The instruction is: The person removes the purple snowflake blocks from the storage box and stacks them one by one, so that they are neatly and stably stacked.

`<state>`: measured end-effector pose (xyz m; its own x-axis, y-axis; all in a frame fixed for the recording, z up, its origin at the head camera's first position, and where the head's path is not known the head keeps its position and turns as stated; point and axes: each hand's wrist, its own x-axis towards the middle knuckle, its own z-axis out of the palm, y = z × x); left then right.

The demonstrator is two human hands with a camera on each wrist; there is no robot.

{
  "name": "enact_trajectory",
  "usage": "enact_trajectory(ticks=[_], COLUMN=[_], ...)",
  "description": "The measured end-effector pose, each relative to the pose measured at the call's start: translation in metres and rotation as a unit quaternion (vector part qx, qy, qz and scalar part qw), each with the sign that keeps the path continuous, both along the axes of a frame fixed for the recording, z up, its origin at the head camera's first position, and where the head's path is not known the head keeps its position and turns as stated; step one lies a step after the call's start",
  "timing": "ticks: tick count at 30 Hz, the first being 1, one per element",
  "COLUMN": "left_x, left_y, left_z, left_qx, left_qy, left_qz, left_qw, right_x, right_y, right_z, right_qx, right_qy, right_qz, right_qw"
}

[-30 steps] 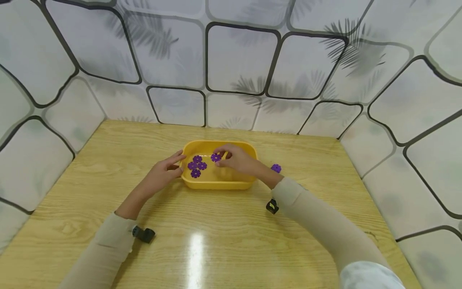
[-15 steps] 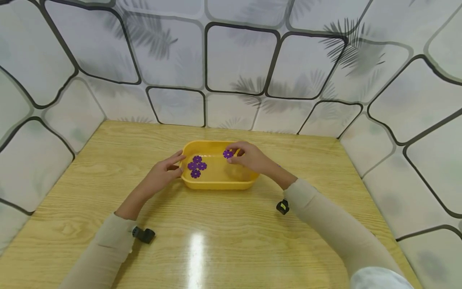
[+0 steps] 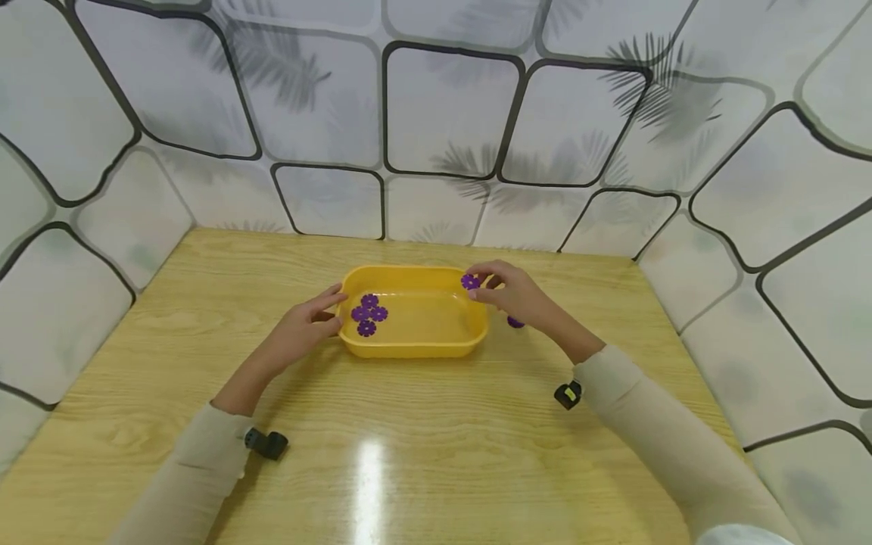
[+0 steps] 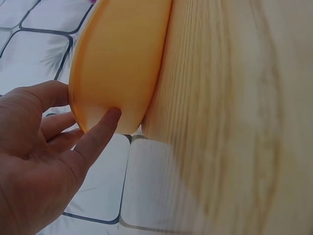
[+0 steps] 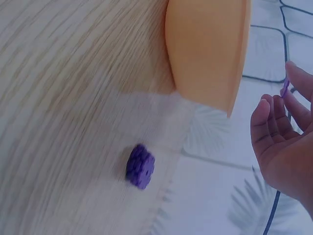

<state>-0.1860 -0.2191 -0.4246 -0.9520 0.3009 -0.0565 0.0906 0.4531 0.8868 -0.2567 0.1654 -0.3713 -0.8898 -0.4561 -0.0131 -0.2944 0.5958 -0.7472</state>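
Observation:
A yellow plastic basin (image 3: 413, 350) stands on the table, with several purple snowflake discs (image 3: 366, 328) grouped at its left end. My left hand (image 3: 303, 329) holds that end: in the left wrist view its thumb lies on the outer wall, and the index fingertip goes behind the rim. Over the basin's back right corner, my right hand (image 3: 514, 294) pinches one purple snowflake disc (image 3: 470, 281) between thumb and fingertips. The right wrist view shows this disc edge-on. A small purple stack of discs (image 5: 140, 167) sits on the table to the right of the basin, beneath the right hand.
The wooden table (image 3: 443, 454) reaches back to a white patterned wall covering (image 3: 450, 113), which also rises at the left and right sides. Small black cameras (image 3: 267, 443) are strapped at both wrists.
My right hand has moved right with the pinched disc, from over the basin's middle to its back right corner. The left hand keeps its place on the basin.

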Motion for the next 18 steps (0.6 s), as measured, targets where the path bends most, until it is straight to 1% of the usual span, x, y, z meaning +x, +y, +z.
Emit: enact_trajectory(ticks=[5, 10, 15, 18], left_x=[0.0, 0.0, 0.001, 0.001], left_y=[-0.001, -0.002, -0.002, -0.003], left_z=[-0.001, -0.001, -0.001, -0.002], left_qx=[0.002, 0.015, 0.033, 0.03], left_qy=[0.003, 0.002, -0.003, 0.001], left_qz=[-0.004, -0.008, -0.012, -0.011], left_qw=[1.0, 0.9999, 0.9994, 0.9995], right_x=[0.0, -0.002, 0.0, 0.001], right_y=[0.023, 0.043, 0.059, 0.068], right_z=[-0.002, -0.012, -0.021, -0.027], right_qx=[0.015, 0.026, 0.023, 0.029], right_qy=[-0.001, 0.001, -0.014, -0.017], right_qz=[-0.03, -0.046, -0.064, -0.073], right_qw=[0.9994, 0.9986, 0.9976, 0.9967])
